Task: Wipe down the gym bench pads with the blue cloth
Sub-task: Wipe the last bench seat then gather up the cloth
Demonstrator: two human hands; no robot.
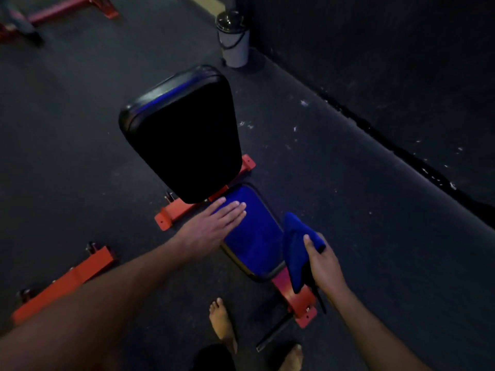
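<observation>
A gym bench stands on a red frame [171,212] in the middle of the floor. Its black back pad [184,140] is raised and tilted away from me. The seat pad [254,236] below it looks blue in this light. My left hand [214,226] lies flat with straight fingers on the seat pad's upper left part, near the hinge. My right hand [321,261] grips a folded blue cloth [294,245] just off the seat's right edge, with the cloth hanging down past the frame.
A white shaker bottle [234,38] with a dark lid stands by the dark wall [401,76] at the back. Another red frame piece [67,279] lies at left. More red equipment [53,14] sits top left. My bare feet [222,322] are below the bench.
</observation>
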